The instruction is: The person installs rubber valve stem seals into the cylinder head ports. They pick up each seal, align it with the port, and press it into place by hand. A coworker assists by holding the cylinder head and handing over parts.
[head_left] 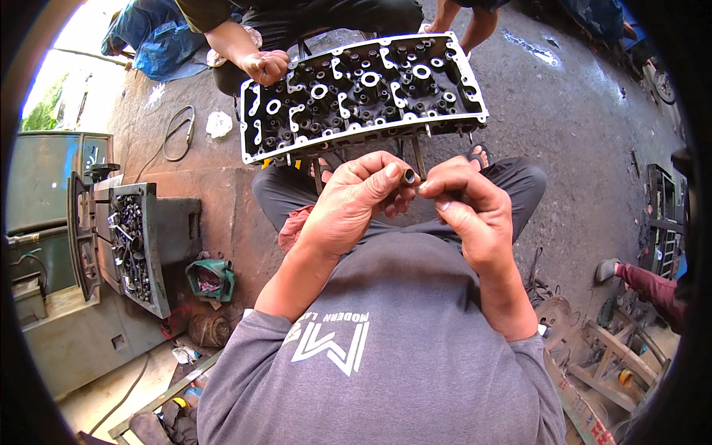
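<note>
My left hand (354,191) pinches a small hollow metal cylinder (408,176) between thumb and fingertips, with its round open end showing. Close beside it, my right hand (475,208) has thumb and forefinger pressed together near the cylinder. Whatever those fingertips hold, if anything, is too small to make out. Just beyond both hands lies a large engine cylinder head (345,136), with a pale machined rim and dark oily valve parts inside. Another person's hand (265,67), fingers curled, is over its far left corner.
On the left, a metal box (152,256) full of small dark parts stands near a green container (211,280). A cable (178,133) lies looped on the floor. Blue plastic sheeting (167,55) is at the far left. Metal frames (615,356) and another person's foot (607,270) are on the right.
</note>
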Motion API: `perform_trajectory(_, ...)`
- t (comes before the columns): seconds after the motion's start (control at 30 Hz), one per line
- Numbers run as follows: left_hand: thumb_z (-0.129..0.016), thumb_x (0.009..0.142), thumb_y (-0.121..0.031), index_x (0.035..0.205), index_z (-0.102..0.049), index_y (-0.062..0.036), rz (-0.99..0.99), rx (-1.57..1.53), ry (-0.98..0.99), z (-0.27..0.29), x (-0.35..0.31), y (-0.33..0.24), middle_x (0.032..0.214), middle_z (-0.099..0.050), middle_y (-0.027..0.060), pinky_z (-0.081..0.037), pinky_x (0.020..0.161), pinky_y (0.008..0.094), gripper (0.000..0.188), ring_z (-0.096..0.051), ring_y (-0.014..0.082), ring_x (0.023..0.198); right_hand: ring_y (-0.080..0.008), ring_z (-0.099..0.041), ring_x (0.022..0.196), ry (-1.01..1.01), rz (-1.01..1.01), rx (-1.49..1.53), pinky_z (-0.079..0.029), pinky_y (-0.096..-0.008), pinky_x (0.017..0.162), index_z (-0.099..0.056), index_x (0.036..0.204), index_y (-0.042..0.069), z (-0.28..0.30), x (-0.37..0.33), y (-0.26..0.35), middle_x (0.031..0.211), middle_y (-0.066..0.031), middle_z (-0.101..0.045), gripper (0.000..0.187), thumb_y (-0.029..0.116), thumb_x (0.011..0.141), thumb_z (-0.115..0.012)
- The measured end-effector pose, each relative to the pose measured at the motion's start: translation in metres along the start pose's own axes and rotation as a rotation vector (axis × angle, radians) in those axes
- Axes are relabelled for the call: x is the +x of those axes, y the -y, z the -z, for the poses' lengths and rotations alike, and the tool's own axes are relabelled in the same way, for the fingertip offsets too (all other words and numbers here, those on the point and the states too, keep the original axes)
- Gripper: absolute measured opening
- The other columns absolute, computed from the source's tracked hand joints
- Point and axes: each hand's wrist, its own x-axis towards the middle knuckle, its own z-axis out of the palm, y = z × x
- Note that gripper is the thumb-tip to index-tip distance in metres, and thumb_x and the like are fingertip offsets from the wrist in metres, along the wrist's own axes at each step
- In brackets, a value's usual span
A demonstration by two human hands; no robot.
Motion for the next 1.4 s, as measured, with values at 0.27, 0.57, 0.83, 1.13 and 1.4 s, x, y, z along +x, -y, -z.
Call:
perform_trajectory(0.27,-0.062,0.096,-0.033,0.096,-0.064,-0.0068,0.004,0.022,-0.16,-0.004,0.004,0.012,0.083,-0.066,0.0014,-0.044,0.061,0.0198,0.026,-0.058,0.0068,0.07,-0.0181,-0.056,0.07,-0.134,0.407,-0.762,-0.049,-0.0277,0.063,-0.072,0.108,0.009,0.002,-0.001,-0.009,0.084,-0.0049,-0.057,0.049,-0.008,0.063,-0.063)
perform_trajectory(0.57,-0.063,0.096,-0.026,0.092,-0.065,-0.003,-0.219,0.264,-0.328,-0.011,0.005,0.023,0.08,-0.065,0.002,-0.042,0.06,0.0192,0.024,-0.055,0.0053,0.068,-0.0183,-0.058,0.077,-0.145,0.339,-0.933,-0.05,-0.0294,0.068,-0.07,0.115,0.012,-0.005,-0.003,-0.016,0.092,-0.0043,-0.058,0.053,-0.002,0.064,-0.068)
perform_trajectory(0.83,-0.065,0.095,-0.02,0.091,-0.064,-0.0011,-0.311,0.289,-0.344,-0.01,0.01,0.034,0.076,-0.062,0.0003,-0.043,0.06,0.0191,0.019,-0.052,0.0042,0.066,-0.0195,-0.06,0.077,-0.123,0.276,-0.944,-0.051,-0.0297,0.068,-0.071,0.113,0.007,-0.014,-0.006,-0.013,0.091,-0.006,-0.059,0.046,-0.007,0.069,-0.065)
perform_trajectory(1.13,-0.069,0.091,-0.015,0.09,-0.066,-0.0019,-0.322,0.414,-0.276,-0.001,0.01,0.046,0.074,-0.061,-0.0005,-0.044,0.06,0.0231,0.014,-0.054,0.0075,0.067,-0.0142,-0.056,0.075,-0.055,0.044,-0.424,-0.047,-0.0265,0.067,-0.071,0.104,0.001,-0.003,-0.008,-0.025,0.096,-0.0066,-0.059,0.026,-0.004,0.081,-0.059)
perform_trajectory(1.4,-0.069,0.089,-0.014,0.09,-0.064,-0.0011,-0.582,0.821,-0.174,0.017,0.008,0.044,0.079,-0.061,0.0047,-0.047,0.06,0.0282,0.013,-0.058,0.015,0.068,-0.0054,-0.047,0.071,0.014,-0.505,0.288,-0.039,-0.0207,0.062,-0.067,0.104,-0.001,0.0,-0.01,-0.029,0.099,-0.0021,-0.057,0.022,-0.002,0.084,-0.058)
